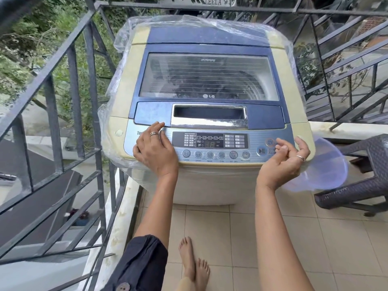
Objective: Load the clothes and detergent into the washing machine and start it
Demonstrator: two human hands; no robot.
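Washing machine (pixel 210 185): top-loader, cream plastic body, shut blue lid (pixel 262 114) with a ribbed glass window. Crinkled clear film (pixel 119 38) is draped round it. It stands on the tiled balcony floor (pixel 220 238). Left hand (pixel 156 150) is palm-down, fingers straight, resting on the left end of the control panel (pixel 212 148). Right hand (pixel 287 158) is palm-up, fingers loosely curled, holding nothing, just beside the round start/pause button (pixel 261 151).

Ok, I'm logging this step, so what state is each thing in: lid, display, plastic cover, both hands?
Lid: closed.
Display: lit, digits showing.
Plastic cover: bunched round the back and sides.
Left hand: flat on the control panel's left end.
Right hand: palm up, fingers loosely curled, beside the start/pause button, holding nothing.
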